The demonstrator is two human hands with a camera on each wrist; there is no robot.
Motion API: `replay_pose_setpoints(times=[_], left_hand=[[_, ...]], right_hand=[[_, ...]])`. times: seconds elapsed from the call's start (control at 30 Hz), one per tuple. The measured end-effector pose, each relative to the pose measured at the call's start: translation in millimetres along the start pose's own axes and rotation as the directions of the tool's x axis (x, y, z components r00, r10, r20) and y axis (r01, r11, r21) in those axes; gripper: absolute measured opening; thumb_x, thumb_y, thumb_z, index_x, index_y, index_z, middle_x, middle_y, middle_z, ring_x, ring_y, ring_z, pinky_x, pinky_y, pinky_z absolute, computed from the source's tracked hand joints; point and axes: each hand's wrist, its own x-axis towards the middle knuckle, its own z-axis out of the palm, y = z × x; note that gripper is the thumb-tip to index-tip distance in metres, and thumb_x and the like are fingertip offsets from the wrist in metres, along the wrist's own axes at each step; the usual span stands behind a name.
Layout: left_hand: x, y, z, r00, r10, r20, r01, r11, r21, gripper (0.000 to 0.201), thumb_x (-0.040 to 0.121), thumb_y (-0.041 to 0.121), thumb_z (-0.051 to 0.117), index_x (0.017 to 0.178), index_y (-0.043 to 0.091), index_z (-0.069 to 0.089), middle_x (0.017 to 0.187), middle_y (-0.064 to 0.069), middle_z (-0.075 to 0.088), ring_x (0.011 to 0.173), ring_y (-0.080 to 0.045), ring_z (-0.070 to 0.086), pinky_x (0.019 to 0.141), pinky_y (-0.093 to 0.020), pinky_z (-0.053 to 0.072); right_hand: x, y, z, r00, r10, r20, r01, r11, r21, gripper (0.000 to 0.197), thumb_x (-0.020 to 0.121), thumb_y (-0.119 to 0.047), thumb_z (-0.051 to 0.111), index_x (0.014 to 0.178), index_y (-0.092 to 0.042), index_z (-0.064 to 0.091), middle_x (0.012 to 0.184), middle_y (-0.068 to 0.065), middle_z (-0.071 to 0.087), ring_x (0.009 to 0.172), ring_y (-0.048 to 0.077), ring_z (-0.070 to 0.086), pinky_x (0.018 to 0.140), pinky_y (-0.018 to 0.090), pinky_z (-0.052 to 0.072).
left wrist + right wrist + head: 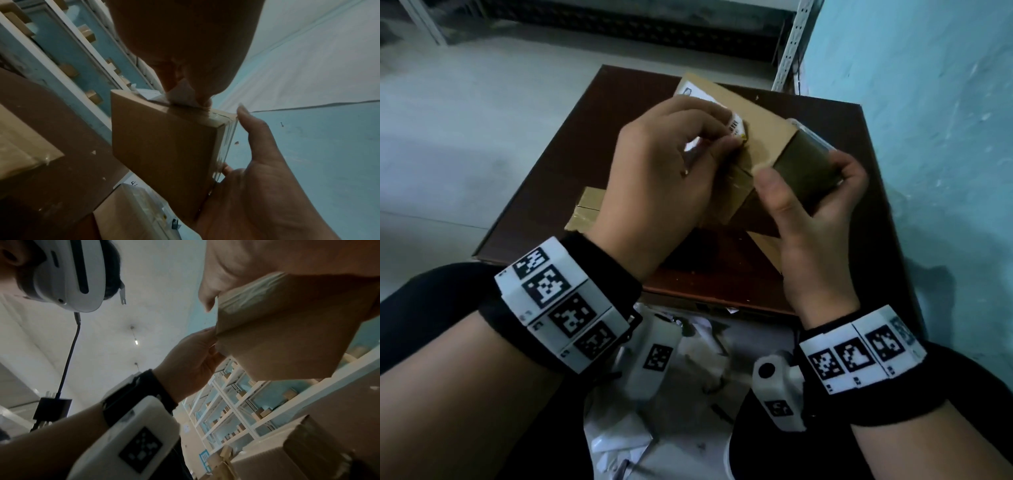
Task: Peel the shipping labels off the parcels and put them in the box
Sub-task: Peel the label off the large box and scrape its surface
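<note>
The left hand (654, 178) hides most of the white label (734, 125) it pinches between thumb and fingers on the cardboard parcel (767, 137), which the right hand (815, 212) grips above the brown table (544, 192)

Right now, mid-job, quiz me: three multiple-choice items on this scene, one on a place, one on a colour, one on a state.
1. Where is the held parcel?
A. over the brown table
B. on the shelving
C. on the floor

2. What colour is the wall on the right?
A. red
B. light blue
C. black

3. What is the left hand doing?
A. resting flat on the table
B. hanging idle
C. pinching the label

Answers: 1 A, the right hand grips it above the tabletop; 2 B, it shows pale blue in the head view; 3 C, thumb and fingers pinch the white label's lifted edge.
</note>
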Motion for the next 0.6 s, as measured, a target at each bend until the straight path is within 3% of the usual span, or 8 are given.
replay_pose_setpoints(times=[0.07, 0.17, 0.27, 0.33, 0.4, 0.5, 0.57, 0.6], left_hand=[[-2, -1, 2, 0.999, -0.034, 0.003, 0.035, 0.999, -0.029, 0.012, 0.1, 0.013, 0.069, 0.101, 0.003, 0.075, 0.108, -0.005, 0.074, 0.101, -0.012, 0.071, 0.086, -0.032, 0.06], [-3, 6, 1, 0.956, -0.294, -0.005, 0.282, 0.922, -0.264, 0.011, 0.103, 0.02, 0.064, 0.105, 0.012, 0.073, 0.103, -0.001, 0.073, 0.098, -0.017, 0.072, 0.078, -0.049, 0.063], [-2, 14, 2, 0.899, -0.438, 0.02, 0.398, 0.798, -0.452, 0.02, 0.103, 0.025, 0.064, 0.104, 0.009, 0.076, 0.098, -0.007, 0.075, 0.093, -0.024, 0.074, 0.077, -0.05, 0.064], [-3, 16, 5, 0.912, -0.411, 0.008, 0.376, 0.827, -0.418, 0.025, 0.099, 0.029, 0.071, 0.108, 0.006, 0.075, 0.101, -0.004, 0.077, 0.095, -0.017, 0.075, 0.081, -0.041, 0.064], [-4, 9, 8, 0.934, -0.354, -0.04, 0.326, 0.896, -0.302, 0.028, 0.095, 0.029, 0.076, 0.11, 0.006, 0.075, 0.108, -0.002, 0.076, 0.102, -0.012, 0.074, 0.089, -0.04, 0.063], [-3, -1, 8, 0.955, -0.29, -0.053, 0.277, 0.944, -0.179, 0.021, 0.096, 0.024, 0.073, 0.104, 0.005, 0.075, 0.113, 0.0, 0.075, 0.105, -0.009, 0.072, 0.09, -0.035, 0.061], [-2, -2, 6, 0.972, -0.234, -0.006, 0.232, 0.965, -0.12, 0.015, 0.098, 0.02, 0.07, 0.103, 0.006, 0.073, 0.112, 0.0, 0.074, 0.097, -0.003, 0.07, 0.082, -0.024, 0.059], [-2, -1, 5, 0.976, -0.219, 0.02, 0.219, 0.969, -0.11, 0.013, 0.099, 0.019, 0.069, 0.103, 0.007, 0.072, 0.11, 0.0, 0.074, 0.093, -0.002, 0.069, 0.077, -0.022, 0.058]], right_hand=[[2, 0, 2, 0.996, 0.067, -0.062, -0.062, 0.995, 0.08, 0.094, 0.063, -0.055, 0.088, 0.136, -0.029, 0.035, 0.127, 0.005, 0.062, 0.097, 0.004, 0.076, 0.084, 0.028, 0.062], [5, 0, 2, 0.988, 0.132, -0.085, -0.116, 0.978, 0.173, 0.092, 0.062, -0.053, 0.09, 0.134, -0.029, 0.039, 0.127, 0.01, 0.066, 0.101, 0.017, 0.079, 0.086, 0.04, 0.065], [3, 2, 4, 0.99, 0.073, -0.117, -0.057, 0.99, 0.132, 0.096, 0.059, -0.048, 0.094, 0.134, -0.027, 0.038, 0.133, 0.01, 0.06, 0.108, 0.016, 0.076, 0.083, 0.03, 0.063], [0, 6, 6, 0.993, -0.003, -0.122, 0.011, 0.998, 0.063, 0.096, 0.059, -0.044, 0.097, 0.133, -0.028, 0.037, 0.138, 0.01, 0.056, 0.118, 0.019, 0.07, 0.085, 0.026, 0.062], [-2, 10, 7, 0.992, -0.036, -0.124, 0.042, 0.998, 0.048, 0.094, 0.06, -0.04, 0.099, 0.13, -0.026, 0.038, 0.139, 0.009, 0.055, 0.121, 0.022, 0.068, 0.086, 0.026, 0.062], [0, 7, 8, 0.991, 0.033, -0.131, -0.021, 0.996, 0.091, 0.087, 0.054, -0.06, 0.098, 0.114, -0.025, 0.045, 0.118, 0.004, 0.063, 0.096, 0.009, 0.068, 0.079, 0.021, 0.057], [5, 4, 5, 0.986, 0.067, -0.15, -0.06, 0.997, 0.045, 0.092, 0.046, -0.082, 0.09, 0.104, -0.024, 0.049, 0.098, -0.004, 0.06, 0.076, 0.0, 0.06, 0.07, 0.018, 0.052], [9, 2, 2, 0.982, 0.101, -0.158, -0.098, 0.995, 0.027, 0.091, 0.047, -0.083, 0.09, 0.103, -0.021, 0.052, 0.094, -0.004, 0.062, 0.073, 0.001, 0.06, 0.068, 0.02, 0.052]])
